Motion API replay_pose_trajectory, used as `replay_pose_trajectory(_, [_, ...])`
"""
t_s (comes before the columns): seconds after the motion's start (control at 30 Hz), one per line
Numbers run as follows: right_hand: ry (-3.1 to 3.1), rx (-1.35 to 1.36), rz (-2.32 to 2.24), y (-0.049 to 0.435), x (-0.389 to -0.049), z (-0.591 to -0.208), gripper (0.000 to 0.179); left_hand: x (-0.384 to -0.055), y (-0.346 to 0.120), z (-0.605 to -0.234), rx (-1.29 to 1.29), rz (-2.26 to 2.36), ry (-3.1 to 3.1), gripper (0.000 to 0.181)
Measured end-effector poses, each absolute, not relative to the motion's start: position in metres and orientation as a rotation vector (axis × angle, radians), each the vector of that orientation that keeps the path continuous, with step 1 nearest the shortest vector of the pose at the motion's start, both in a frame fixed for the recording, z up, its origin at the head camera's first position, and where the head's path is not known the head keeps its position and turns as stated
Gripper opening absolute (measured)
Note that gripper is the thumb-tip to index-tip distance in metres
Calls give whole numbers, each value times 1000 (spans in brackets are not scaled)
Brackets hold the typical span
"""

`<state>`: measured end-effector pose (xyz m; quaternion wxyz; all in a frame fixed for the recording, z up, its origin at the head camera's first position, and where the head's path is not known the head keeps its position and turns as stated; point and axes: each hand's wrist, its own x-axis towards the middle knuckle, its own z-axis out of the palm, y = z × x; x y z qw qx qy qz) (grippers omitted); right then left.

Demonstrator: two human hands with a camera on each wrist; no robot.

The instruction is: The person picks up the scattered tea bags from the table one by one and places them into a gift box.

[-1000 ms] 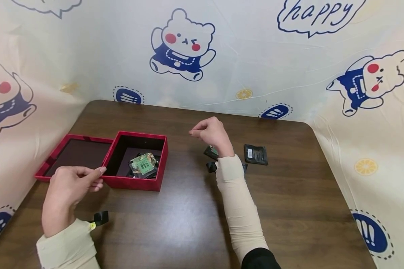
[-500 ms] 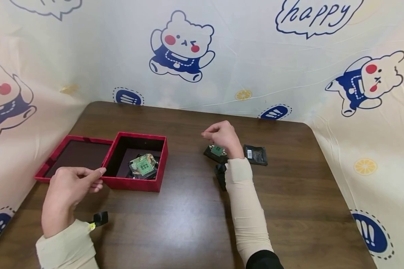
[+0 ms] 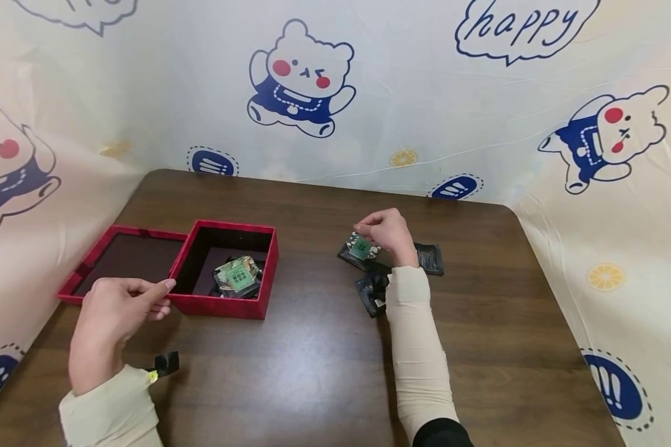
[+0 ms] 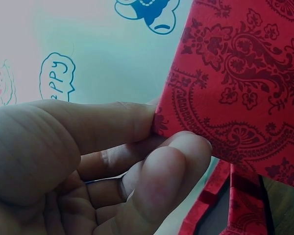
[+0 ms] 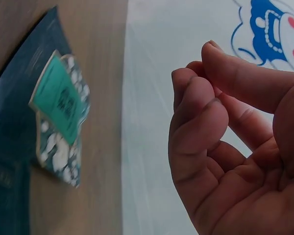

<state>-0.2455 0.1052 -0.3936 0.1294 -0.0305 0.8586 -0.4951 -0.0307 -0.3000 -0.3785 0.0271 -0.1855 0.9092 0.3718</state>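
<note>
In the head view, my left hand (image 3: 125, 304) grips the near left corner of an open red box (image 3: 223, 307). The left wrist view shows the thumb and fingers pinching that corner of the patterned red box wall (image 4: 235, 78). Inside lie small packets, the top one a packet with a green label (image 3: 238, 275). My right hand (image 3: 390, 234) hovers over a black packet with a green-labelled tag (image 3: 361, 249), fingertips above its far edge. The right wrist view shows the curled fingers meeting the thumb, nothing between them, with the tag (image 5: 61, 105) off to the left.
A shallow red lid (image 3: 134, 261) lies open side up, left of the box. Another black packet (image 3: 429, 259) is partly behind the right wrist, and one more dark packet (image 3: 369, 297) lies nearer, beside the sleeve. A printed cloth (image 3: 402, 93) hangs behind the brown table (image 3: 307, 360).
My right hand has moved right and slightly nearer, away from the box side and over the green-labelled black packet. My left hand has kept its grip on the box corner.
</note>
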Motion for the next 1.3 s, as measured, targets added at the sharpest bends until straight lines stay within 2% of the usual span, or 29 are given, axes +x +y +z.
replay_pose_trajectory(1.13, [2588, 194, -1281, 141, -259, -438, 12, -31, -300, -380, -564, 1157, 2823, 50])
replay_pose_trajectory(1.3, [2630, 235, -1160, 141, -261, -437, 19, -31, -300, -380, -568, 1149, 2818, 50])
